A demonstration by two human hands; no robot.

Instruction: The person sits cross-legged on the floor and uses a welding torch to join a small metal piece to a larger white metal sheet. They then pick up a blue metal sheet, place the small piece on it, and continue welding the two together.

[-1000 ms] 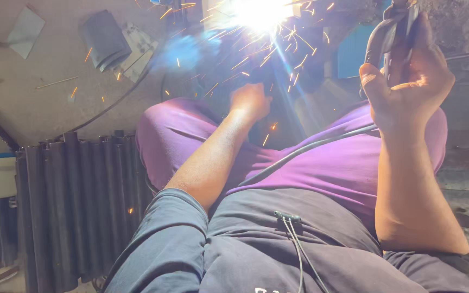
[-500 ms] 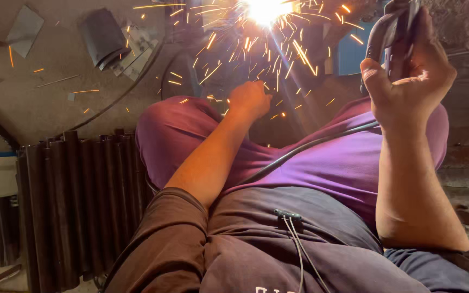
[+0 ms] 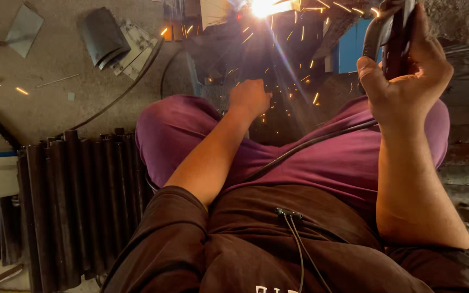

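Right hand (image 3: pixel 408 81) wrapped tight round dark curved-handled welding holder (image 3: pixel 389 32), raised at top right, black cable (image 3: pixel 299 149) trailing over purple trousers. Left hand (image 3: pixel 249 99) fisted near bright arc (image 3: pixel 261 6); contents unclear. Dark ribbed steel tubes (image 3: pixel 77 201) stacked at left.

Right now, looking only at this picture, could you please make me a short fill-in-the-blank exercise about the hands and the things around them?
1. The right hand grips a dark ____ handle, raised near the bright arc.
2. The left hand is closed into a ____ above the purple trousers.
3. The dark metal tubes lie on the person's ____ side.
4. A black ____ runs across the lap.

Missing words: tool; fist; left; cable
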